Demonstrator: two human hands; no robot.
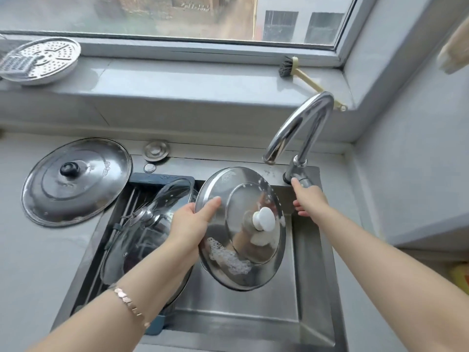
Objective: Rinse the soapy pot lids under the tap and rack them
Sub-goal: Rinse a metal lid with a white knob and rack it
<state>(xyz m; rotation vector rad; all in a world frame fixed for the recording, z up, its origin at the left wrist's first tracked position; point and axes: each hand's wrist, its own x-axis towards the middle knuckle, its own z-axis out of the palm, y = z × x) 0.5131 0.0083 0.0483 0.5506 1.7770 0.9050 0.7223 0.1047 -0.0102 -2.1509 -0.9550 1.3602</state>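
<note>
Nearest to the camera, the left hand (pixel 195 224) grips the round stainless-steel lid with a white knob (pixel 236 194) at its left rim, the thumb lying on the top face and the other fingers hidden behind the edge. The lid hangs tilted over the steel sink (pixel 312 275), a little below and left of the spout. A patch of white foam (pixel 228 260) sits on its lower part, so I judge the thin, stiff metal is light but slippery, and its rim rather narrow for a wet pinch. The knob looks like the safer place to hold it, because it is round and thick enough for the fingers to close around. To the left, a clear glass lid with a steel rim (pixel 142 240) leans in the blue dish rack (pixel 162 177); it is probably heavier and breakable, so it wants gentle contact. The right hand (pixel 308 199) is well apart from the left one, and one stretched finger touches the grey tap lever (pixel 300 180), while the other fingers bend loosely and hold nothing. No water shows under the curved chrome tap (pixel 299 123). Farther off, a large steel lid with a black knob (pixel 76 181) lies flat on the table (pixel 30 262).
</note>
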